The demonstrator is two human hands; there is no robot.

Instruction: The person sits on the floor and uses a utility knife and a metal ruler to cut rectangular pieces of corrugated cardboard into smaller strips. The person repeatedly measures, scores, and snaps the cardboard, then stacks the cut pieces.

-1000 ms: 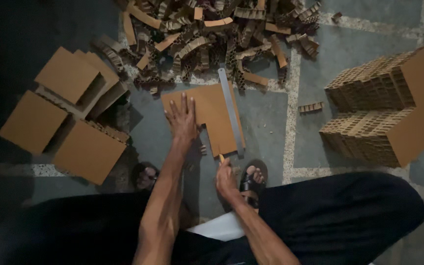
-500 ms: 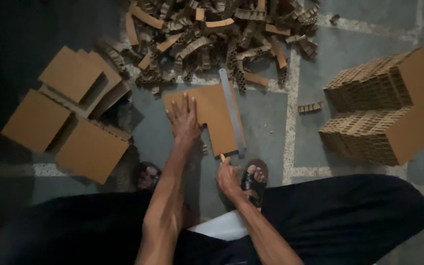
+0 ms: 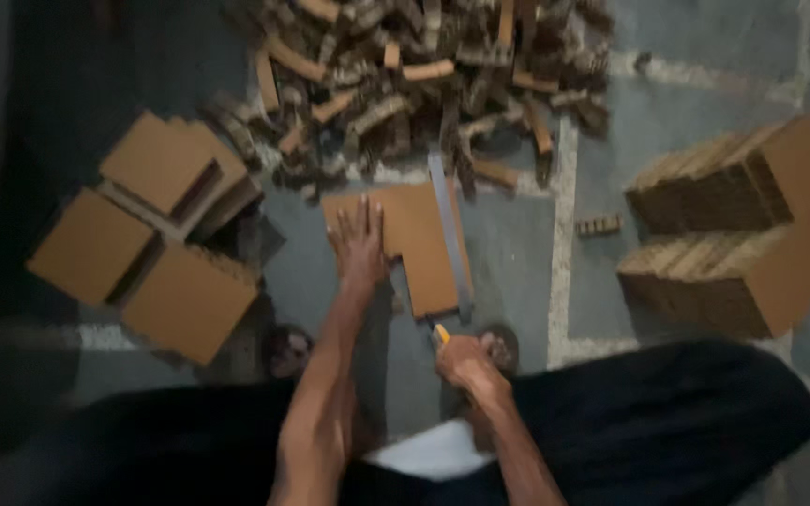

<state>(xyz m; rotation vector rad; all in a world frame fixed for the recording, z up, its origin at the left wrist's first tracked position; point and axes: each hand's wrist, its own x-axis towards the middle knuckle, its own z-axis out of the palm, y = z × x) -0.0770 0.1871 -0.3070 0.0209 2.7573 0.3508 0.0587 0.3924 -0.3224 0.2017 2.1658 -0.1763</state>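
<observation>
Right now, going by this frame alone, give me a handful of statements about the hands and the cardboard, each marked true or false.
1. The left hand lies flat on the L-shaped cardboard sheet. True.
2. The right hand grips a yellow-handled cutter at the sheet's near edge. True.
3. A metal ruler lies on the pile of strips. False: it lies along the sheet's right side.
4. The pile of cut strips sits between the person's knees. False: it lies beyond the sheet.
5. The stacked honeycomb blocks stand left of the sheet. False: they stand to its right.
</observation>
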